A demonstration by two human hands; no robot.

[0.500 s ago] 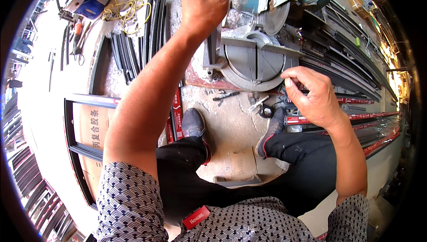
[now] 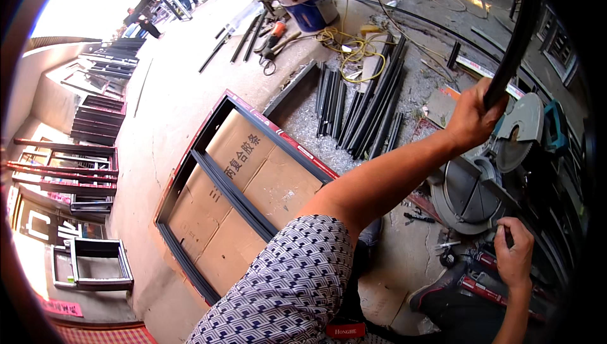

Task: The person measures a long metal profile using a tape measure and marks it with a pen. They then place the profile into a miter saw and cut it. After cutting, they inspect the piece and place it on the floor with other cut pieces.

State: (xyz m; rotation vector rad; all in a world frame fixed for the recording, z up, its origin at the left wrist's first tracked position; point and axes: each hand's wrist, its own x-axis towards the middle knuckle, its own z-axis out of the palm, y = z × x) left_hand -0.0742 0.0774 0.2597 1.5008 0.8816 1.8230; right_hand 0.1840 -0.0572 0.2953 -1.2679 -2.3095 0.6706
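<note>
Long, narrow, black metal-like profile (image 2: pixel 513 53): located at upper right of view, gripped near its lower visible end. Its long axis runs steeply up the view with a lean to the right, the far end pointing toward the upper edge. That end passes into the dark lens rim, so its full length cannot be confirmed.

Left arm: extended up and to the right from a patterned short sleeve (image 2: pixel 284 274), nearly straight. Left hand (image 2: pixel 475 115): fingers closed around the profile. Right forearm: rises almost vertically from the lower edge. Right hand (image 2: pixel 515 249): fingers curled, thumb close to the fingertips, beside the round grey metal base (image 2: pixel 465 197) of a mitre saw; whether it touches the base or holds anything small cannot be told.

Adjacent: the saw's grey blade guard (image 2: pixel 521 118), below the profile. Further left, short black strips (image 2: pixel 373 107) lie bunched on the floor. Nearer the person, a black rectangular frame (image 2: pixel 235 193) with a crossbar lies over brown printed cardboard (image 2: pixel 208 217).
</note>
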